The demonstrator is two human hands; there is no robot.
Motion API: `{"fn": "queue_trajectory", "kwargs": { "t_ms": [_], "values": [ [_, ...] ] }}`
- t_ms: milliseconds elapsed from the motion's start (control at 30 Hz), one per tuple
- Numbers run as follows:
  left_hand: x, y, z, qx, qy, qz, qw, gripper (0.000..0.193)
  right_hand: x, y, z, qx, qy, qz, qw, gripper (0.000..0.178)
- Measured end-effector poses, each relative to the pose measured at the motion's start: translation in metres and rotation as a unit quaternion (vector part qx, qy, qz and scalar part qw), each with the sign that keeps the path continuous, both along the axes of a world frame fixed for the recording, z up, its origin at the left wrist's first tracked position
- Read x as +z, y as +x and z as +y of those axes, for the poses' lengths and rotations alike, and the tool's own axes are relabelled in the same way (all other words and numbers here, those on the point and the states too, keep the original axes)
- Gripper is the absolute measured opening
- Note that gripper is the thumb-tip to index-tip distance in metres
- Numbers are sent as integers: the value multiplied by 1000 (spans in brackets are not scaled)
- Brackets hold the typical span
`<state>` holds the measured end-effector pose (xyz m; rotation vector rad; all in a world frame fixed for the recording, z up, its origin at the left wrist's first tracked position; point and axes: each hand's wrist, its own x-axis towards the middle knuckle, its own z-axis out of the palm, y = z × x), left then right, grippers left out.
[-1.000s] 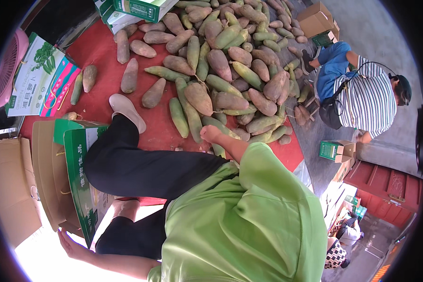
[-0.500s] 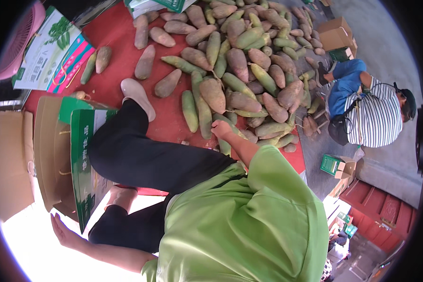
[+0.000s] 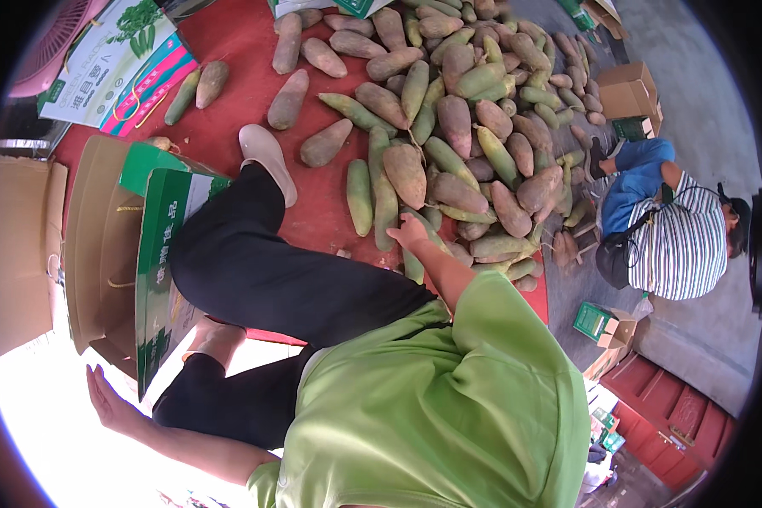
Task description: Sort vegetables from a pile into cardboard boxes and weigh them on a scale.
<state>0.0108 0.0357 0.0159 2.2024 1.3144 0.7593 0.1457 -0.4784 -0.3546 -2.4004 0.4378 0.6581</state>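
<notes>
Green radish [image 3: 384, 210] lies lengthwise up the view beside right fingers [image 3: 400, 233], grip unclear; left fingers [image 3: 97, 391] loose

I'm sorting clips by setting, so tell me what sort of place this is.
Probably a produce packing area: a big heap of root vegetables lies partly on a red mat, with open cardboard boxes around it and a co-worker nearby.

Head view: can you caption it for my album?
Right hand at the edge of a vegetable pile, left hand near an open box.
</notes>
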Motion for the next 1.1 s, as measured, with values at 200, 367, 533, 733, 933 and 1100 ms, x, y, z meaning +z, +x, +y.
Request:
{"fn": "queue_trajectory", "kwargs": {
  "t_ms": [200,367,533,733,933,1100],
  "values": [
    [1,3,-5,9,2,-1,1000,29,-7,4,8,9,-39,-6,999,67],
    [-6,-10,13,-10,16,1,1000,28,-18,9,17,-40,15,-34,999,63],
    [-11,-3,14,-16,-19,-32,999,30,-8,23,14,-115,142,92,979,55],
    [-13,-7,5,-11,-26,-71,997,23,9,26,39,-116,51,146,981,69],
    [-10,-4,1,-15,-1,-55,998,21,-45,39,3,-130,116,164,971,93],
    [-19,-4,6,-70,-3,-83,994,21,-43,45,-2,-186,159,206,947,95]
  ]
}}
